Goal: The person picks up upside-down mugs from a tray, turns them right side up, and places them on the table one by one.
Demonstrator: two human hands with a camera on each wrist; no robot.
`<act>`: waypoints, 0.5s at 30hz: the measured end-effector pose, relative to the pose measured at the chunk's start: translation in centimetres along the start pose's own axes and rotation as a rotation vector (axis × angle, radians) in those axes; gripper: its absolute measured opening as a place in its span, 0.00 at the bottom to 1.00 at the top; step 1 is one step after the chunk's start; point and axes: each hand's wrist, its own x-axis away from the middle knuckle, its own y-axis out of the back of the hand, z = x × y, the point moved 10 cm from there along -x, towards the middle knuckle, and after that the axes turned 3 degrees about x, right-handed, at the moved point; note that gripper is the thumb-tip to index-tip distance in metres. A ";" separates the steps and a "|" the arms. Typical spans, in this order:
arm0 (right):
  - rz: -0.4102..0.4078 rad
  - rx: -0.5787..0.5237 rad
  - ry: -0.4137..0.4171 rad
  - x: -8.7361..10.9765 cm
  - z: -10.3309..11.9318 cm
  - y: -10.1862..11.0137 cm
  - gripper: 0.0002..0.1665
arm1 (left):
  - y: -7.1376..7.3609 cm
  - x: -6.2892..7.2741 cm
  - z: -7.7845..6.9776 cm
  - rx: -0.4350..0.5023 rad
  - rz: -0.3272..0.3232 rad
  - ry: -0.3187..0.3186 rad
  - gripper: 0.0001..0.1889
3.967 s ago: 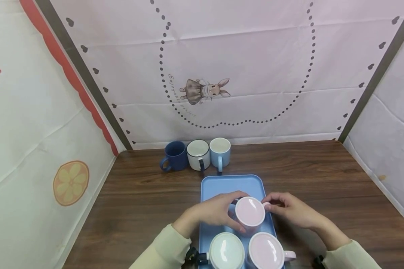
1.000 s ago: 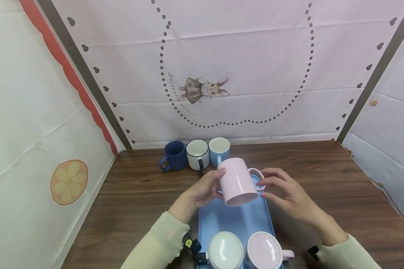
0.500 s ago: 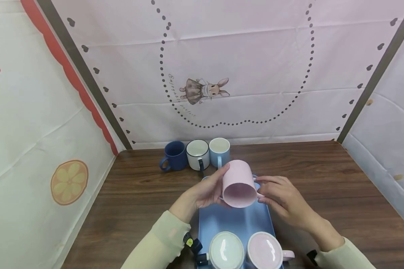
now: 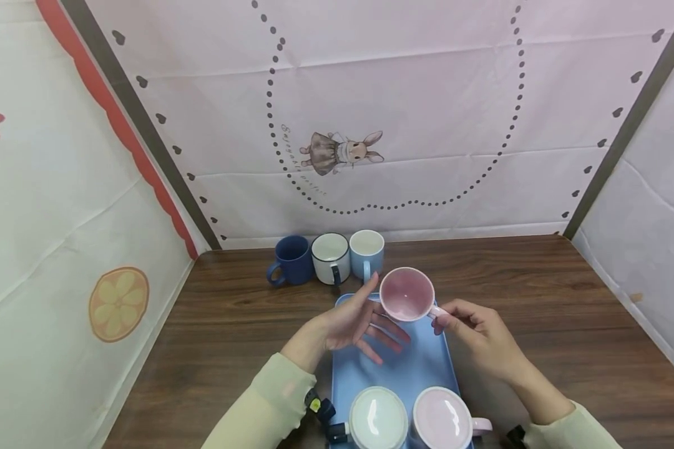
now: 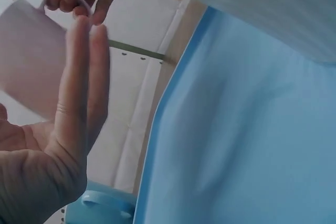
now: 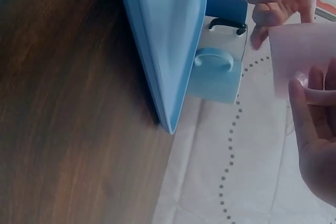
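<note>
A pink mug (image 4: 407, 294) hangs above the far end of the blue tray (image 4: 393, 362), its mouth turned up toward the head camera. By its handle, my right hand (image 4: 480, 340) holds the mug; in the right wrist view the fingers (image 6: 302, 114) curl about that handle. Left of the mug, my left hand (image 4: 354, 321) has its fingers spread and straight. The left wrist view shows that hand (image 5: 52, 140) beside the mug's wall (image 5: 31, 56); whether they touch I cannot tell.
Upside down on the tray's near end sit a white mug (image 4: 377, 418) and another pink mug (image 4: 442, 418). Along the back wall stand a dark blue mug (image 4: 294, 259), a white mug with dark rim (image 4: 331, 257) and a light blue mug (image 4: 367, 252), all upright.
The pink mug, upside down on the tray earlier, was lifted in both hands and turned mouth up. My left hand has let its fingers go straight; my right hand now grips the handle.
</note>
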 end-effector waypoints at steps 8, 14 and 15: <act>-0.033 -0.028 -0.137 0.1 -1.8 0.5 0.07 | 1.1 0.9 -0.9 -0.027 -0.127 -0.097 0.39; -0.067 -0.053 -0.228 0.3 -2.8 0.6 0.11 | 0.9 1.9 -2.1 -0.113 -0.150 -0.170 0.31; -0.072 -0.054 -0.238 0.3 -3.0 0.6 0.11 | 0.8 2.0 -2.2 -0.131 -0.150 -0.170 0.32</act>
